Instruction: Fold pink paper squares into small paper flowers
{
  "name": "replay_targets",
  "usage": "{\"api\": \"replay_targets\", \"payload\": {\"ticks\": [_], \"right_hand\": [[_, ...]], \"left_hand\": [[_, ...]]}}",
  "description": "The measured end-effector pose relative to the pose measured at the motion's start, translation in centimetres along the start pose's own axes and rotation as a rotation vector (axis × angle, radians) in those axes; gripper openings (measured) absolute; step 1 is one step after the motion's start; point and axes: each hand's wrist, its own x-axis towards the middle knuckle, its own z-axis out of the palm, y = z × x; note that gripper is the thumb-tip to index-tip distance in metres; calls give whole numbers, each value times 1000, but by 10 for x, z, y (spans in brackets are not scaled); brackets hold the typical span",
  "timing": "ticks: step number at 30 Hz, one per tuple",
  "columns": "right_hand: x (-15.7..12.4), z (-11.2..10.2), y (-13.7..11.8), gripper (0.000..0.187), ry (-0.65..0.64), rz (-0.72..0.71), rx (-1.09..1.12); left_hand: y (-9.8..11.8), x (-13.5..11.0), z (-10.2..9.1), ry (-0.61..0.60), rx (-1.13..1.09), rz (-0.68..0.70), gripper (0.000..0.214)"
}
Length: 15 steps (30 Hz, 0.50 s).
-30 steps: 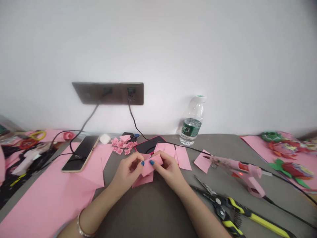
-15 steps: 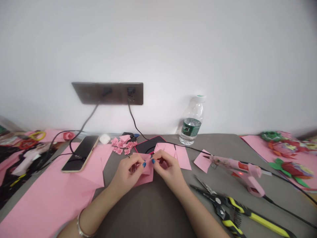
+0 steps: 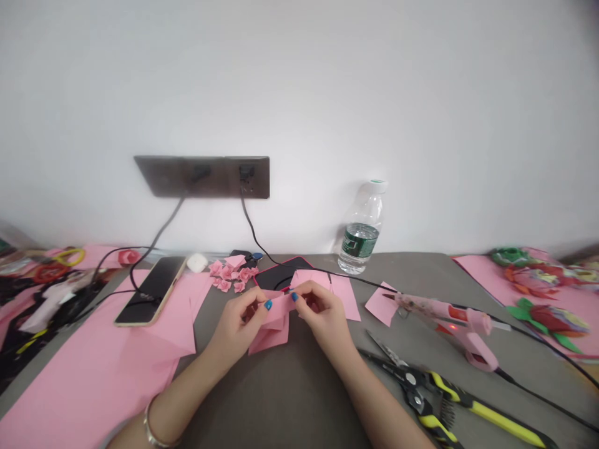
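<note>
A small piece of pink paper [image 3: 279, 308] is pinched between both hands above the grey table. My left hand [image 3: 243, 321] grips its left side with thumb and fingers closed. On its right side, my right hand [image 3: 321, 312] closes thumb and fingertips. Under the held piece lies another pink paper square [image 3: 271, 338]. Just behind my left hand sits a cluster of small pink paper roses [image 3: 229, 273]. Beyond the fingers rests a dark tablet-like device with a red edge [image 3: 281, 269], partly covered by pink paper [image 3: 346, 298].
A pink hot glue gun [image 3: 449, 318] with a red light lies at right, pliers-like cutters with yellow-black handles [image 3: 421, 386] in front. A water bottle [image 3: 360, 231] stands by the wall. At left, a phone [image 3: 152, 292] rests on pink sheets [image 3: 98, 368]. Cables cross the table.
My hands have moved slightly apart, the right one shifting a little right. More of the pinched paper now shows between the fingertips.
</note>
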Motion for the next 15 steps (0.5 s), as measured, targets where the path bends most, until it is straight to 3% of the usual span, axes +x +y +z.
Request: {"api": "replay_targets", "payload": {"ticks": [11, 15], "right_hand": [[4, -5, 5, 20, 51, 63, 75], [4, -3, 4, 27, -64, 86, 105]], "left_hand": [[-9, 4, -2, 21, -133, -118, 23], [-11, 6, -4, 76, -127, -123, 31]]}}
